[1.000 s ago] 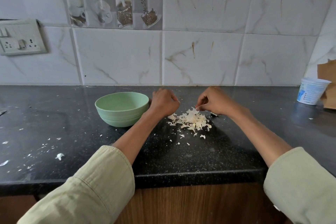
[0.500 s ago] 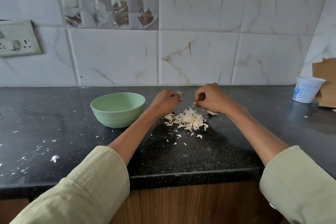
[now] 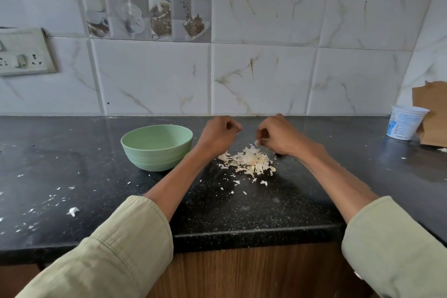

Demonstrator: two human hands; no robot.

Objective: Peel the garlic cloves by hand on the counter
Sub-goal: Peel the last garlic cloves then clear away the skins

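The counter (image 3: pixel 242 208) under both hands is black speckled stone, polished, with a dull sheen. Just left of the left hand (image 3: pixel 217 136) stands a matt, smooth pale-green bowl (image 3: pixel 157 150), seemingly plastic. Below the right hand (image 3: pixel 278 138) lie thin, papery, dry garlic skins (image 3: pixel 249 162). Behind the hands, the wall tiles (image 3: pixel 261 80) are glossy and marble-veined. Far right of the right hand sits a white plastic cup (image 3: pixel 404 126) beside torn brown cardboard (image 3: pixel 433 113). The sleeves (image 3: pixel 121 254) are soft woven cloth.

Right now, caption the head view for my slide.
Both hands, left and right, curled above a garlic-skin pile beside a green bowl.
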